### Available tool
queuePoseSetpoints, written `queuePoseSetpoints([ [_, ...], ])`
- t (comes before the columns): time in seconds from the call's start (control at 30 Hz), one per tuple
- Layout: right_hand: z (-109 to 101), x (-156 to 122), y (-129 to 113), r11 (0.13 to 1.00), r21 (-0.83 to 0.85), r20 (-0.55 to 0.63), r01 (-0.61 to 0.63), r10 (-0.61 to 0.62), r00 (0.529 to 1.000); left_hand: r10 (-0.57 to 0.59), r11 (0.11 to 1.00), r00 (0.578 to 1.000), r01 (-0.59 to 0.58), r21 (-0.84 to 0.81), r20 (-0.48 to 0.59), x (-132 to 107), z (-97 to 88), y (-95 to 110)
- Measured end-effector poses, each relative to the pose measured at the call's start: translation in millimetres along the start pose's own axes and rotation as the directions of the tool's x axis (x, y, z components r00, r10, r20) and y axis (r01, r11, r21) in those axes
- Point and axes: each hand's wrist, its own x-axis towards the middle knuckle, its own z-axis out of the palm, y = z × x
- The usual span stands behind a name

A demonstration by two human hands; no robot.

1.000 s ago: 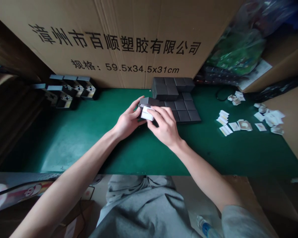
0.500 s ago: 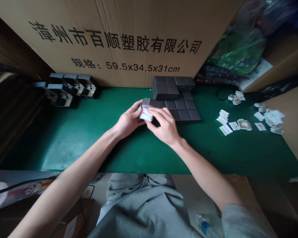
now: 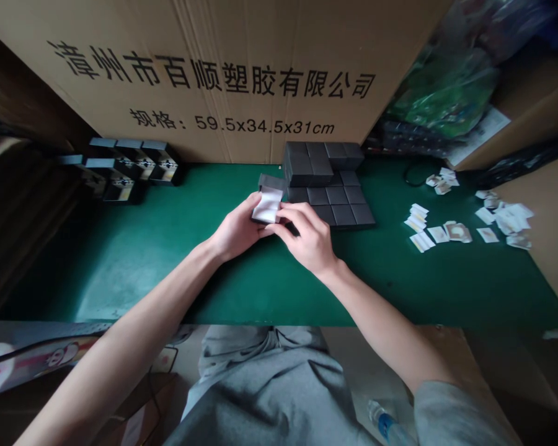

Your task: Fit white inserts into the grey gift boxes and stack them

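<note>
Head view: the left hand (image 3: 237,234) cupped a small dark box (image 3: 271,183) from below and at its near side, just above the middle of the green mat (image 3: 121,279). The box was open or tilted toward the wearer, though the angle left that unclear. A white insert (image 3: 268,205) sat against the box's front, material unclear. The left grip was closed around the box, holding it up off the mat. The right hand (image 3: 307,240) was at 3 o'clock from the box, its fingertips (image 3: 289,212) at the insert's lower right edge. Whether the right hand was grasping anything could not be told; a dark sliver (image 3: 292,228) showed under it, too hidden to name.

A block of dark boxes (image 3: 337,197) lay at 2 o'clock from the hands, with more stacked (image 3: 307,164) at 1 o'clock. Open boxes with printed insides (image 3: 134,167) stood at 10 o'clock. Loose printed cards (image 3: 446,233) were scattered at 3 o'clock. A cardboard carton (image 3: 214,80) with black printed characters stood at 12 o'clock behind the mat.
</note>
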Motion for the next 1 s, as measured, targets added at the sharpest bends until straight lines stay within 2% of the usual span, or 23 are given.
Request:
queuePoseSetpoints([
  [0.1,0.0,1.0,2.1,0.999,0.035,0.04,0.011,-0.012,0.999,0.039,0.999,0.999,-0.04,-0.021,-0.027,-0.7,1.8,0.7],
  [0.27,-2.5,3.9,6.1,0.994,-0.04,0.048,0.106,-0.104,0.993,0.035,0.999,0.995,-0.038,-0.029,-0.098,-0.5,2.6,2.4],
  [0.4,-2.4,4.0,6.5,0.985,-0.011,0.069,0.174,-0.173,0.982,0.041,0.999,0.998,-0.041,0.0,-0.048,-0.9,1.7,3.0],
  [0.53,-2.0,3.5,5.3,0.99,0.02,0.117,0.142,-0.144,0.983,0.042,0.999,0.999,-0.042,0.021,-0.017,-1.8,0.9,3.3],
  [0.73,-4.0,4.2,3.4,0.993,0.036,0.093,0.115,-0.118,0.989,0.053,0.999,0.999,-0.053,0.014,-0.009,-0.7,-0.2,1.9],
  [0.9,-5.2,4.4,3.6,0.986,0.027,0.081,0.163,-0.164,0.983,0.051,0.998,0.998,-0.052,0.036,0.022,-1.7,1.6,1.9],
  [1.0,-5.1,4.1,3.4,0.988,0.029,0.093,0.151,-0.153,0.984,0.036,0.998,0.999,-0.037,0.043,0.029,-2.4,2.6,2.0],
])
